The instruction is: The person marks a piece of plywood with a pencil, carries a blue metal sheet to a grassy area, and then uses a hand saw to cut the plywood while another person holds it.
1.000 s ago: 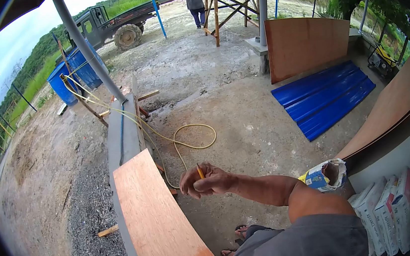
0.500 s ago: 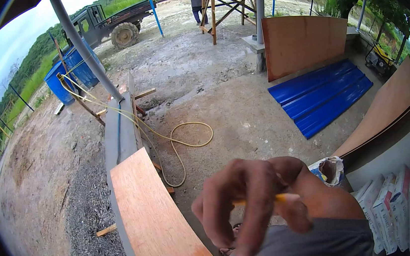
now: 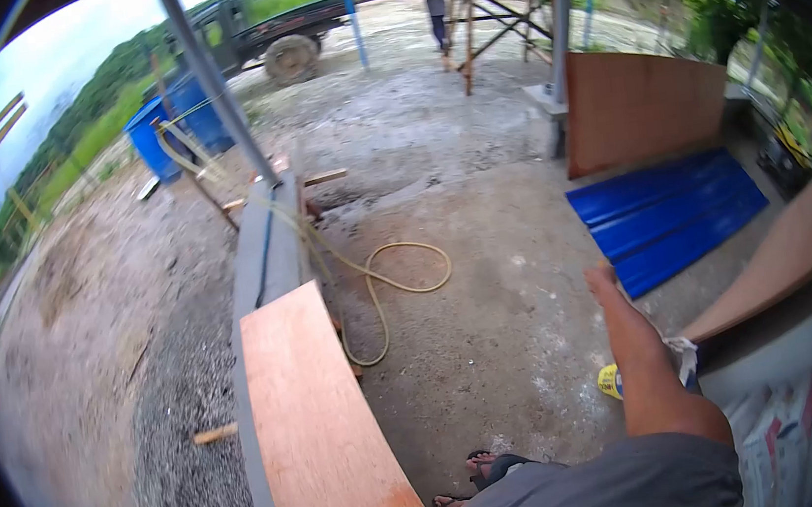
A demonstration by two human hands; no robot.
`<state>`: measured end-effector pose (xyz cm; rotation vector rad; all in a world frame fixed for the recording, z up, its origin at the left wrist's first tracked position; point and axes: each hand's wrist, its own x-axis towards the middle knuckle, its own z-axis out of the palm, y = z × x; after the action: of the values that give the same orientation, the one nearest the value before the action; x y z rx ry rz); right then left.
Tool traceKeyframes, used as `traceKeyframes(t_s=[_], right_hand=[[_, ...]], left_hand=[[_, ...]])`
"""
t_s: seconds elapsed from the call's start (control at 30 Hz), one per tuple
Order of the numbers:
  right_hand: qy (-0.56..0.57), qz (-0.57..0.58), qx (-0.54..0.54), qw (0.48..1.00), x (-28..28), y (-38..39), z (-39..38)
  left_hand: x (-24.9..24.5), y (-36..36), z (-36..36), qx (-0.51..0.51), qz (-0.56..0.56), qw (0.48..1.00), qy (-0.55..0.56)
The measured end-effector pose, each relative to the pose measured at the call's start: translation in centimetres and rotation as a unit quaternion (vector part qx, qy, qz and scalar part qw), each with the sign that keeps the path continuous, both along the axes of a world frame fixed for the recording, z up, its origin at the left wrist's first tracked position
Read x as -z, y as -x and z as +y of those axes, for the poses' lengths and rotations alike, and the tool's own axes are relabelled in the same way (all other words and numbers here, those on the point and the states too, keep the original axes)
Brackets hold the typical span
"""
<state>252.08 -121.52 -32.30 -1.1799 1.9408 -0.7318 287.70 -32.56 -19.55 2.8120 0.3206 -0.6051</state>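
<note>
Right hand (image 3: 603,277): held out forward, the only one in view.
Fingers: blurred; I cannot tell whether loose or gripping.
Blue sheets (image 3: 669,216): on the floor (image 3: 497,363), ahead-right of the fingers, long axis running rightward and slightly away.

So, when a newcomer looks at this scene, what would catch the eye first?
Probably the glossy blue ribbed sheeting lying on the grey concrete floor at right; the person's bare right hand appears close to its left edge in the picture. Next, perhaps, the long pale plywood board stretching along the low grey wall, left of centre.
</note>
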Motion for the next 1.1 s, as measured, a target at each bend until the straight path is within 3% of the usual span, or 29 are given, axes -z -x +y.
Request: traceKeyframes(t_s=[0.03, 0.07, 0.1, 0.13, 0.17, 0.2, 0.27, 0.3, 0.33, 0.4, 0.43, 0.5, 0.53, 0.57, 0.63, 0.7, 0.77, 0.8, 0.87, 0.97, 1.07, 1.1], right_hand=[[0.037, -0.014, -0.002, 0.999, 3.0, 2.6, -0.6], [-0.013, -0.072, -0.037, 0.997, 6.1, 2.7, -1.3], [-0.067, -0.125, -0.071, 0.987, 3.3, 0.6, 1.6], [-0.195, -0.049, -0.132, 0.971, -0.7, -2.8, 4.1], [-0.160, -0.083, -0.250, 0.951, -4.9, -8.2, 9.7], [-0.209, -0.129, -0.426, 0.871, -7.7, -13.2, 13.9], [-0.281, -0.164, -0.691, 0.645, -10.2, -24.8, 23.2], [-0.237, -0.169, -0.803, 0.520, -15.4, -28.9, 31.6], [-0.189, -0.158, -0.907, 0.340, -23.0, -31.3, 39.2], [-0.120, -0.200, -0.971, 0.050, -33.0, -33.1, 50.8], [-0.068, -0.181, -0.980, -0.049, -38.5, -33.1, 55.4], [0.020, -0.276, -0.944, -0.178, -44.5, -32.6, 62.9], [0.041, -0.320, -0.921, -0.217, -47.4, -32.0, 65.9], [0.070, -0.333, -0.909, -0.240, -49.6, -31.4, 68.8], [0.030, -0.306, -0.909, -0.283, -53.7, -30.1, 72.7], [0.073, -0.282, -0.912, -0.289, -55.9, -29.0, 74.4], [0.055, -0.252, -0.923, -0.287, -55.0, -28.7, 74.6], [0.085, -0.261, -0.912, -0.303, -53.7, -29.1, 74.2], [0.123, -0.235, -0.922, -0.281, -48.8, -30.8, 71.6], [0.088, -0.114, -0.973, -0.178, -39.6, -34.7, 63.2], [0.089, -0.025, -0.994, 0.050, -24.5, -37.7, 53.4], [0.087, 0.030, -0.987, 0.132, -19.8, -37.6, 49.2]], left_hand=[[0.0, 2.7, 3.3, -0.050, 0.012, 0.999, -0.013], [-0.2, 5.2, 6.3, -0.095, 0.034, 0.994, -0.036], [-0.8, 7.7, 8.8, -0.135, 0.069, 0.986, -0.063], [-0.8, 10.2, 10.9, -0.173, 0.107, 0.975, -0.085], [-1.6, 11.9, 11.5, -0.194, 0.141, 0.966, -0.097], [-2.5, 11.8, 11.2, -0.225, 0.167, 0.956, -0.085], [-3.3, 12.4, 10.7, -0.201, 0.141, 0.965, -0.090], [-1.8, 12.5, 11.8, -0.201, 0.141, 0.966, -0.080], [-2.2, 12.8, 11.6, -0.206, 0.134, 0.967, -0.072], [-3.3, 13.1, 11.0, -0.211, 0.143, 0.966, -0.046], [-3.5, 13.3, 10.6, -0.220, 0.135, 0.965, -0.045], [-3.8, 13.9, 10.0, -0.232, 0.122, 0.964, -0.047], [-4.5, 14.2, 9.0, -0.202, 0.056, 0.975, -0.069], [-5.4, 14.7, 7.7, -0.170, -0.008, 0.981, -0.090], [-4.1, 15.0, 9.6, -0.242, 0.129, 0.961, -0.022], [-2.8, 15.2, 10.3, -0.255, 0.144, 0.956, -0.013], [-3.5, 16.8, 9.7, -0.296, 0.110, 0.949, -0.021], [-2.4, 16.8, 10.2, -0.270, 0.093, 0.958, -0.024], [0.9, 17.1, 11.9, -0.216, 0.074, 0.973, -0.027], [4.3, 15.3, 15.0, -0.145, 0.016, 0.989, -0.024], [7.9, 15.7, 16.3, -0.089, -0.033, 0.993, -0.072], [6.1, 16.4, 13.3, -0.130, -0.033, 0.985, -0.107]])
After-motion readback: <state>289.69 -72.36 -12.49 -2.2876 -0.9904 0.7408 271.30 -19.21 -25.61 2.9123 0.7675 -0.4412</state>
